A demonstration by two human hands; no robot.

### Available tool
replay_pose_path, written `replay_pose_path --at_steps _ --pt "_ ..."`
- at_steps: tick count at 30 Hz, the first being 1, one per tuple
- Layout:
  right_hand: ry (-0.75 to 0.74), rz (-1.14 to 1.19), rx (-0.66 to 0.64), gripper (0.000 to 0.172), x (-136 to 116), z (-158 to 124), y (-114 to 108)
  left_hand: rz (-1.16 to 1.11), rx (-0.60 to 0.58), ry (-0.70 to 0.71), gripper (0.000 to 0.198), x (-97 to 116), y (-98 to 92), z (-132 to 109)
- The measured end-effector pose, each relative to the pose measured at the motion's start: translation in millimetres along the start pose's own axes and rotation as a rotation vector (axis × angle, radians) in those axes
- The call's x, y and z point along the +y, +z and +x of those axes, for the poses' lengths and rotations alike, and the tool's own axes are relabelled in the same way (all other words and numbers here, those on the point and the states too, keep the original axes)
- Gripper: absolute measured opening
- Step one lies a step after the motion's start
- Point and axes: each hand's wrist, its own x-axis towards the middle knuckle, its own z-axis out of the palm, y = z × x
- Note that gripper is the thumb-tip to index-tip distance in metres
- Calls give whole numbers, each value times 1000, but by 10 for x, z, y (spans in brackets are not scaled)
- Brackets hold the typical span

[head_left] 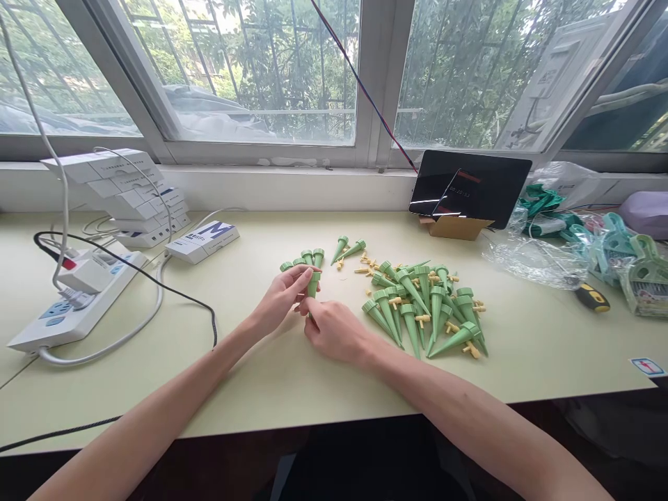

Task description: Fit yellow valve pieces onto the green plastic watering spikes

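Note:
My left hand (282, 298) and my right hand (334, 328) meet at the middle of the pale table (261, 390). Both pinch one green cone-shaped spike (313, 284), held upright between their fingertips. Just behind it stands a small group of finished green spikes (301, 260). To the right lies a heap of several loose green spikes (422, 306) mixed with small yellow valve pieces (472, 348). Two more green spikes (348, 248) lie behind the heap's left end.
A white power strip (73, 299) with plugs and cables lies at the left, with stacked white boxes (130, 195) and a single box (203, 241) near it. A dark tablet (470, 186) leans on a cardboard stand. Plastic bags (537, 259) and green tools (631, 264) fill the right.

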Motion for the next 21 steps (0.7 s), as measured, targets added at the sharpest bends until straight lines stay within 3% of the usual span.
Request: replay_pose_path --at_steps 21 --pt "-45 -53 33 20 26 17 -28 14 109 51 43 12 35 1"
